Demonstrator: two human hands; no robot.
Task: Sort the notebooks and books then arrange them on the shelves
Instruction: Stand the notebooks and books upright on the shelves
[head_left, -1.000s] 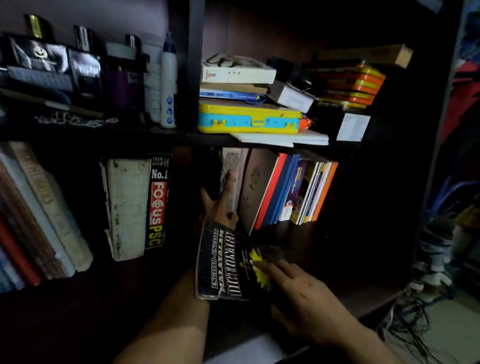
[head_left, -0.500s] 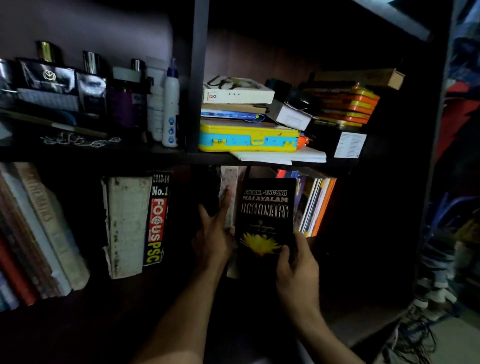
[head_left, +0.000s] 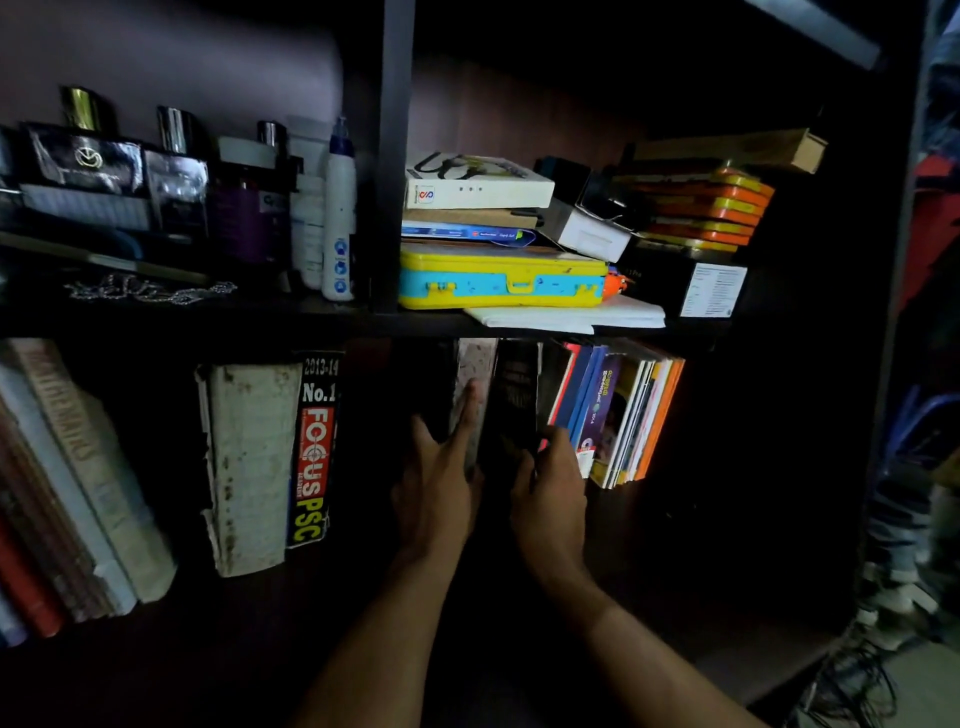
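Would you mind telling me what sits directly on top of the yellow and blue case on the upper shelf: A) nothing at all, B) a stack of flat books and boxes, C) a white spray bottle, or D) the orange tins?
B: a stack of flat books and boxes, topped by a white box, lies on the yellow and blue case, right of the shelf's upright divider.

Dim room: dark wooden shelving unit (head_left: 395, 156) against a pale wall (head_left: 182, 67), cables (head_left: 852, 686) on the floor.

Head view, close, facing shelves (head_left: 363, 317)
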